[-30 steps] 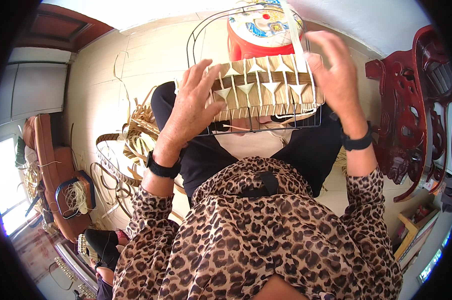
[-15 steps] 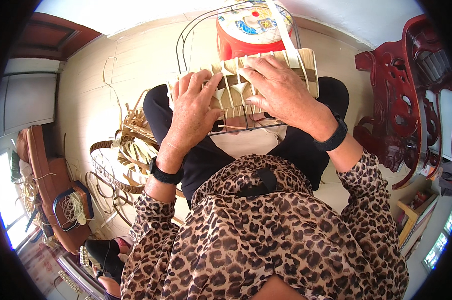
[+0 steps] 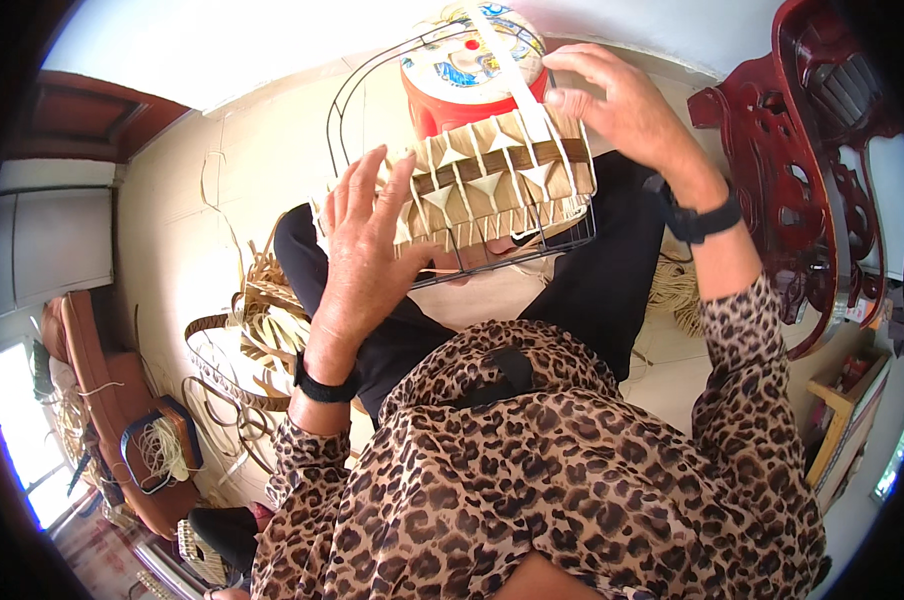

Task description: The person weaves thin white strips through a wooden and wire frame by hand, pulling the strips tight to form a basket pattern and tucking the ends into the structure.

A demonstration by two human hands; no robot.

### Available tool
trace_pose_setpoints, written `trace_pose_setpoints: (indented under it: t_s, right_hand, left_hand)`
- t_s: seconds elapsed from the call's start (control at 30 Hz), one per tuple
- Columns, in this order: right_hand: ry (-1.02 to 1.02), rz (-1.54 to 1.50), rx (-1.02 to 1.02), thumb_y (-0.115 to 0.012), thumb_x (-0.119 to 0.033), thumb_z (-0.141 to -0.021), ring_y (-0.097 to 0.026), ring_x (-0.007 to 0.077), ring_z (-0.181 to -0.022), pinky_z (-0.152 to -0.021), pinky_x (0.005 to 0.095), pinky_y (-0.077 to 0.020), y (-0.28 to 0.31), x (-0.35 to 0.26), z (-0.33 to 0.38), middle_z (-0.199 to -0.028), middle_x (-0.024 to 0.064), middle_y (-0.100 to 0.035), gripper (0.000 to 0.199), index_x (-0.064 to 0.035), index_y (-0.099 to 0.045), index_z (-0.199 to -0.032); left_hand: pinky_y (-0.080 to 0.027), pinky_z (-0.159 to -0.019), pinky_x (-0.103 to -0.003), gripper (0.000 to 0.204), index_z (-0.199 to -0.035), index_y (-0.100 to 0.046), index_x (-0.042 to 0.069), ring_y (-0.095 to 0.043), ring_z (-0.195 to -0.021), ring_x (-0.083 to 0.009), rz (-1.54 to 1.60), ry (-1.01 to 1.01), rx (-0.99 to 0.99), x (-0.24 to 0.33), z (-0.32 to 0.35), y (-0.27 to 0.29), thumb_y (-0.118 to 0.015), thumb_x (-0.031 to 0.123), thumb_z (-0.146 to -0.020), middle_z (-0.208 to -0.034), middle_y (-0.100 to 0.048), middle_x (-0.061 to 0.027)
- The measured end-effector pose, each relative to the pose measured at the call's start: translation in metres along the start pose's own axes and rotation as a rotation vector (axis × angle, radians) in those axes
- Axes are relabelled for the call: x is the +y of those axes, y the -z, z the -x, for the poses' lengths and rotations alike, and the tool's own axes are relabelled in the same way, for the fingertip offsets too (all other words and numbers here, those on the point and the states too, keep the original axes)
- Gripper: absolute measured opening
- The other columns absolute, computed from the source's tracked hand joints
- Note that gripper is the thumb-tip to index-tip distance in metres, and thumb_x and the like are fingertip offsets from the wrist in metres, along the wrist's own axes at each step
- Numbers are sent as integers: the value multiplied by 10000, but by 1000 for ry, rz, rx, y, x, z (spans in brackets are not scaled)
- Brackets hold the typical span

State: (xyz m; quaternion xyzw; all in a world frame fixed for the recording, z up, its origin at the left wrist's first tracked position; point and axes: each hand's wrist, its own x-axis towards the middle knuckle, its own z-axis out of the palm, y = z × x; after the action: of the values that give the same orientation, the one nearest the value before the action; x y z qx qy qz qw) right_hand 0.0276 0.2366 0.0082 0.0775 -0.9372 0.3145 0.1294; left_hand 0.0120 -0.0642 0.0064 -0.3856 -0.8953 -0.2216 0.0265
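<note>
Head camera is showing two bare hands, both mine, and one pale rectangular panel of flat, wood-like strips [image 3: 510, 188] lying above my lap. Across this panel, narrow cream cords are running in many rows, too many for me to count surely, and at least five smooth cream triangles are sitting among them. One dark brown flat band is passing along the middle, with a fine grain. My left hand [image 3: 367, 230] is spreading its fingers over the left end of the panel, its thumb standing apart. My right hand [image 3: 612, 105] is holding its fingers apart near the upper right corner, pinching nothing that I can see; I cannot tell if the thumb is touching one long, flat, whitish strip [image 3: 512, 75] there. Under and behind the panel, one thin black wire frame [image 3: 462, 273] is curving upward in rounded bars. Beyond it, one red plastic stool [image 3: 437, 112] is showing its round patterned top. Two black fabric wristbands [image 3: 707, 220] are circling my wrists, one on each. On the floor, a tangle of curled tan strips [image 3: 277, 335] is lying at left, and one bundle of thin straw-coloured cord [image 3: 677, 295] is lying at right.
</note>
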Motion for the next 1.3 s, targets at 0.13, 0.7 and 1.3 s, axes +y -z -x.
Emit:
trace_pose_setpoints:
  t_s: [0.13, 0.7, 1.3]
  right_hand:
    - [-71, -80, -188, -598, -331, -850, -563, 194, -963, -838, 306, -444, -17, 28, -13, -1044, 103, -597, 385, -28, -602, -1088]
    - [-267, -891, -107, -628, -125, -825, -455, 48, -744, -691, 220, -385, -51, -1, -23, -763, -49, -534, 94, -53, -569, -809]
    - [-318, -912, 4, -614, -156, -842, -531, 60, -692, -637, 219, -453, -41, -1, -31, -763, -5, -575, 140, -21, -580, -825]
  left_hand:
    - [-302, -1030, -451, 681, -1296, -469, 66, -354, -1261, -346, 75, -106, 0, 27, -12, -9, -729, 125, -669, -1336, -415, -165]
    - [-414, -865, -381, 350, -1003, -645, 27, -514, -1009, -285, 104, -199, 12, 50, -50, -31, -681, 19, -655, -1046, -580, -104]
    - [-419, -839, -399, 255, -965, -635, 34, -537, -951, -285, 192, -174, -8, 52, -60, -24, -661, 84, -716, -958, -594, -108]
